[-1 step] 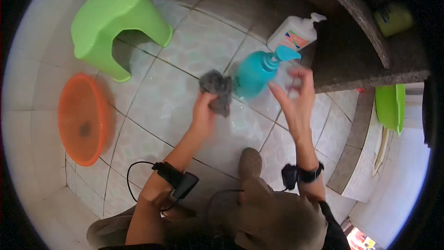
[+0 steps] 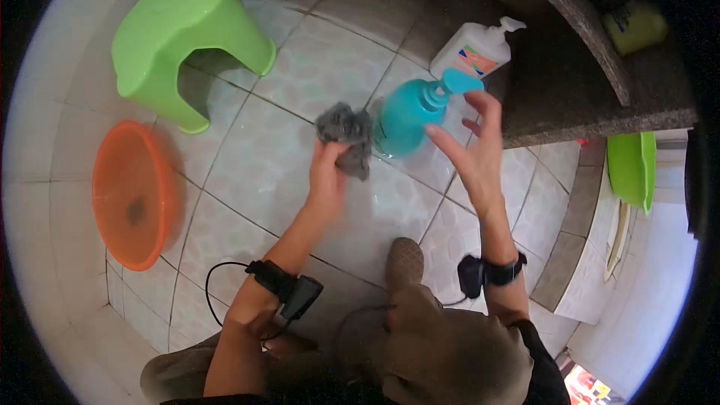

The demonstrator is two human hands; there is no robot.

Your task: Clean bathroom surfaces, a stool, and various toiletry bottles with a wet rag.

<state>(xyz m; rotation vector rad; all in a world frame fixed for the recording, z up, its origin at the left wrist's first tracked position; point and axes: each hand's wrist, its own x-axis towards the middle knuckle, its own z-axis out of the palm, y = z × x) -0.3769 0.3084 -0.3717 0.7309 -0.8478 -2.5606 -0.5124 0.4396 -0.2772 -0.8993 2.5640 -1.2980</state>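
My left hand [image 2: 328, 184] is closed around a crumpled grey cloth [image 2: 343, 126], held just left of a teal pump bottle [image 2: 409, 116]. From this view I cannot tell whether the cloth touches the bottle. The bottle stands on the tiled floor, its pump spout pointing right. On its other side, my right hand [image 2: 480, 161] is empty, with thumb and fingers spread apart and curved towards the bottle and its pump head. Behind the teal bottle is a white pump bottle [image 2: 471, 51] with a colourful label.
A light green plastic stool [image 2: 176, 30] stands at the far left, an orange basin [image 2: 124, 247] nearer along the left wall. A dark stone ledge [image 2: 600, 129] juts in at the right, with a green plastic container [image 2: 632, 169] beyond it. My shoe [image 2: 405, 259] rests on the tiles.
My right hand has shifted slightly; its fingers are nearer the pump head. My left hand still holds the cloth, and the bottles stay where they were.
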